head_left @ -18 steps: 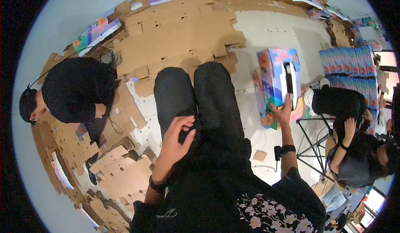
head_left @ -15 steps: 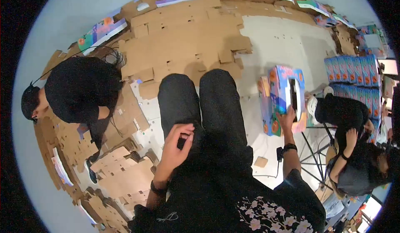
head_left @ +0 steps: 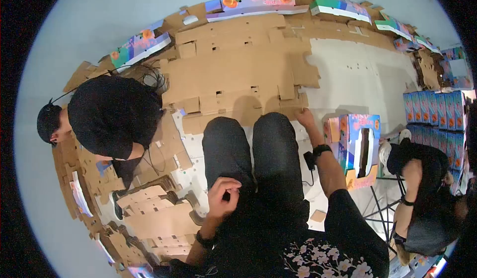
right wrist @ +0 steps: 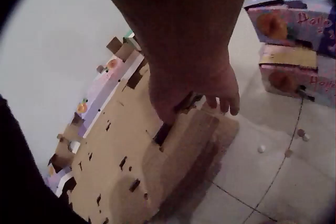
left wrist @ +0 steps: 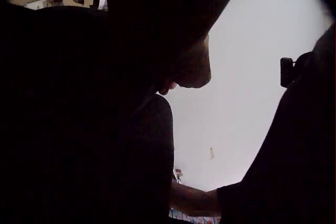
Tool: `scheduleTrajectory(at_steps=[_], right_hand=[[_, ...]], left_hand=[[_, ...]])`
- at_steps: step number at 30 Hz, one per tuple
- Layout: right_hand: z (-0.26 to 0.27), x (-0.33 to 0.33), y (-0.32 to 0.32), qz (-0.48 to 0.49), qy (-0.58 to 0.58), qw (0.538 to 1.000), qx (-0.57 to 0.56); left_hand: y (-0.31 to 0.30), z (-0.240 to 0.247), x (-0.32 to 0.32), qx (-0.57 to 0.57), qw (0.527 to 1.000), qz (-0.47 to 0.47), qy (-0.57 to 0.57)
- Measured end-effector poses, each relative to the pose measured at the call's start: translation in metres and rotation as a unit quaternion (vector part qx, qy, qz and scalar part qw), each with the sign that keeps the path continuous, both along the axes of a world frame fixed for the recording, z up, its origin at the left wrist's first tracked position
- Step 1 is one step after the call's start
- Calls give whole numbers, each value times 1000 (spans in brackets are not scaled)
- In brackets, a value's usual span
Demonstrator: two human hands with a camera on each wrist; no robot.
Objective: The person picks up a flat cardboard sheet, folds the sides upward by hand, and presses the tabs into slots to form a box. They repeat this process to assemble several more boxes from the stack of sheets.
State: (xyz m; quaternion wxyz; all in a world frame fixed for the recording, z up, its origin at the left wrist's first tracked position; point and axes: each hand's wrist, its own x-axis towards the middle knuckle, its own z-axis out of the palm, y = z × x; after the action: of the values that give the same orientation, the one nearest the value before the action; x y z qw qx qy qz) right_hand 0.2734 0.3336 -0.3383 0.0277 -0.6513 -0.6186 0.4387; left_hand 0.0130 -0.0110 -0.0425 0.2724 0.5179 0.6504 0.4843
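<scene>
A large flattened cardboard sheet (head_left: 233,69) lies on the floor beyond the knees. At its near right corner, my right hand (head_left: 304,116) reaches down, thumb and forefinger pinching the edge of the brown cardboard (right wrist: 142,145) in the right wrist view; the other fingers of the right hand (right wrist: 194,90) hang over the edge. My left hand (head_left: 223,197) rests loosely curled on the thigh, holding nothing. The left wrist view is mostly dark. Right of my right forearm, a colourful carton (head_left: 358,146) with a handle slot stands beside another carton (head_left: 333,129).
A crouching person in black (head_left: 114,116) is at the left, near stacked cardboard pieces (head_left: 159,218). Another seated person (head_left: 422,213) is at the right, by a black-legged stand (head_left: 380,208) and rows of blue cartons (head_left: 435,110). Printed cartons (head_left: 263,4) line the wall.
My right hand has let go of the colourful carton and moved left to the cardboard's edge. The carton now stands on the floor. The head view has shifted; my left hand stays on the thigh.
</scene>
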Motion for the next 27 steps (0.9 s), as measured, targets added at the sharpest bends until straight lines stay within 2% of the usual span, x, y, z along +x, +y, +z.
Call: scheduleTrajectory(at_steps=[3,4,7,8,10,11,12,14,16,17,18,19,20,22,23,25,26,27], right_hand=[[66,-40,-34,-52,-100,985,132],[94,-49,-38,16,-104,986,131],[17,-43,-1,152,-111,960,205],[33,-45,15,129,-84,972,178],[104,-39,39,81,-34,989,118],[154,-35,37,-34,141,988,56],[209,-31,24,-145,309,940,-10],[302,-26,-21,-124,419,899,28],[370,-40,-97,-169,527,831,-59],[380,-42,-130,-80,634,747,-183],[384,-56,-169,-14,582,802,-135],[387,-71,-209,50,524,846,-82],[393,-93,-236,108,532,839,-45],[405,-136,-289,212,549,808,31],[429,-155,-299,235,612,755,-32],[435,-171,-336,178,578,764,-224],[431,-173,-346,171,569,771,-230],[431,-169,-343,240,566,759,-212]], left_hand=[[5,4,2,12,1000,2,13],[5,0,2,10,1000,3,18],[4,-10,4,15,1000,-1,-13],[4,-9,5,19,1000,-3,-15],[7,-5,10,24,999,-8,-26],[10,-5,10,20,1000,-14,1],[11,-3,11,14,999,-21,26],[20,10,17,25,996,-29,84],[43,34,20,56,986,-31,155],[48,28,25,88,981,-44,165],[53,15,31,121,975,-56,176],[58,23,39,153,964,-18,215],[63,30,47,183,950,24,254],[77,70,65,225,882,181,372],[83,80,66,216,906,197,308],[89,99,65,203,935,212,199],[90,108,61,195,945,212,157],[82,109,51,189,956,177,136]])
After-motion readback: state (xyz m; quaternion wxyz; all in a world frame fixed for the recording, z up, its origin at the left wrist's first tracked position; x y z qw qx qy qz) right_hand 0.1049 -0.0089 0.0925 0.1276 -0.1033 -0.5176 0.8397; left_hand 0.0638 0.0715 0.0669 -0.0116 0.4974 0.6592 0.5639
